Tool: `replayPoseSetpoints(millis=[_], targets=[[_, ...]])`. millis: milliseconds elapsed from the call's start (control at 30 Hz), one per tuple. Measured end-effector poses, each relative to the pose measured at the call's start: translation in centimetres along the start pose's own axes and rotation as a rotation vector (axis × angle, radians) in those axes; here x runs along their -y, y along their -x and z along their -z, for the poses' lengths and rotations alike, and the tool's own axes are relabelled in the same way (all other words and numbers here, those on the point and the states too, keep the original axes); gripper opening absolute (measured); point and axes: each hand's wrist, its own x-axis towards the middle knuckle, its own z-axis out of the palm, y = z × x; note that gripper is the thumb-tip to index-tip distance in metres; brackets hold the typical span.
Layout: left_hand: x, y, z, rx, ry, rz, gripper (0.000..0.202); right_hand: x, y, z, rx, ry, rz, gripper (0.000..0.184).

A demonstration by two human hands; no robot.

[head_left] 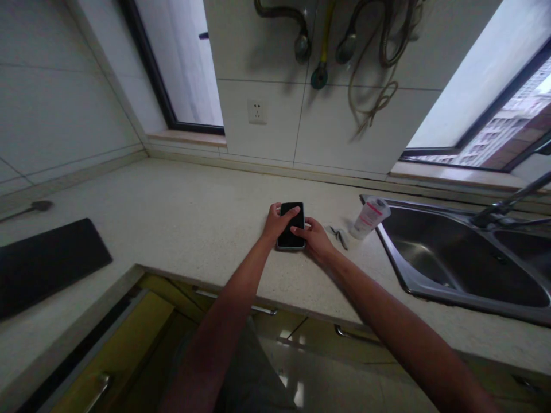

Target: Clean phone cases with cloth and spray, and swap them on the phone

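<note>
A smartphone [291, 234] with a dark screen is at the middle of the pale countertop. My left hand [275, 221] grips its left side, with the thumb across the upper part of the screen. On the other side, my right hand [316, 236] holds the right edge, its thumb resting over the screen. Whether the phone touches the counter or is lifted a little, I cannot tell. Just right of my right hand lies a small dark tool [340, 236], perhaps tweezers or pliers, on something whitish. Beside that, a clear plastic cup [370, 217] with red markings leans at the sink's edge.
A steel double sink [396, 275] with a faucet [495, 212] occupies the right. At left lie a black flat panel [51, 261] and a spoon-like utensil [41, 205]. Hoses and a wall socket [257, 112] are on the tiled wall. Yellow-green cabinets with handles run below the counter edge.
</note>
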Motion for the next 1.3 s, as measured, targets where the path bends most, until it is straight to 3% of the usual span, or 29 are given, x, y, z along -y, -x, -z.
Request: replayPoseSetpoints(millis=[100, 200, 333, 533, 667, 733, 833, 1033, 1167, 1300], targets=[[0.1, 0.1, 0.2, -0.056, -0.178, -0.058, 0.094, -0.4, 0.6, -0.6, 0.052, 0.026, -0.033, 0.056], [0.0, 0.4, 0.3, -0.075, -0.363, -0.091, 0.100, -0.5, 0.9, -0.8, 0.088, 0.027, -0.065, 0.056], [-0.4, 0.5, 0.5, -0.052, -0.593, -0.100, 0.093, 0.0, 1.1, -0.8, 0.157, 0.024, -0.117, 0.051], [-0.6, 0.8, 0.4, -0.042, -0.740, -0.111, 0.079, 1.2, 0.9, 0.2, 0.234, 0.060, -0.255, 0.026], [-0.5, 1.0, 0.3, -0.062, -0.850, -0.172, 0.080, 1.9, 0.4, 1.3, 0.251, 0.139, -0.268, 0.020], [-0.3, 1.1, 0.3, -0.063, -0.925, -0.191, 0.082, 2.1, 0.1, 1.8, 0.197, 0.183, -0.210, 0.021], [-0.3, 1.2, 0.3, -0.068, -1.008, -0.193, 0.084, 2.5, -0.6, 2.6, 0.015, 0.303, -0.042, 0.027], [-0.5, 1.7, 0.1, -0.088, -1.118, -0.150, 0.089, 3.0, -1.5, 4.7, -0.242, 0.807, 0.342, 0.021], [-0.2, 1.8, 0.1, -0.110, -1.154, -0.155, 0.096, 2.2, -1.7, 5.1, -0.290, 1.106, 0.331, 0.025], [0.0, 1.8, 0.2, -0.126, -1.183, -0.131, 0.097, 1.3, -1.6, 4.5, -0.309, 1.231, 0.277, 0.028]])
